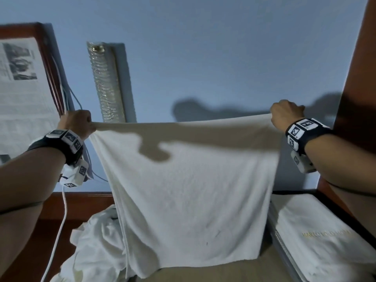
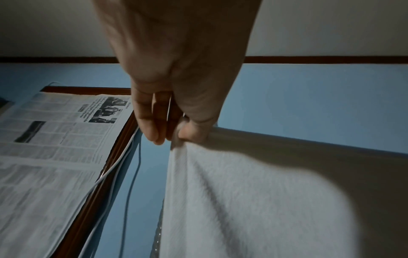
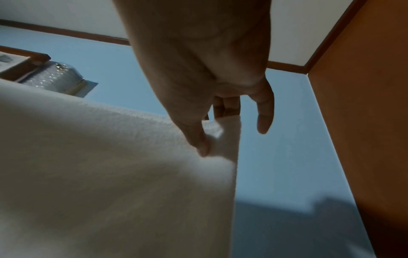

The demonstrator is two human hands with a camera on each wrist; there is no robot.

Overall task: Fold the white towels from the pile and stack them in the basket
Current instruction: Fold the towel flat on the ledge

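1. I am holding 1 white towel spread wide in the air in front of the blue wall. My left hand is clamping 1 top corner in a thumb-and-finger grip, and my right hand is pinching the other top corner the same way.
2. The towel's lower edge is hanging just above the tabletop, beside the crumpled pile on the left.
3. On the right, folded towels are lying stacked in what I am taking to be the basket.
4. I am judging this as the start of a fold: the towel is opened out flat and not yet doubled.
5. The next move is calling for bringing the 2 corners together evenly, keeping both pinches firm so the edges line up.
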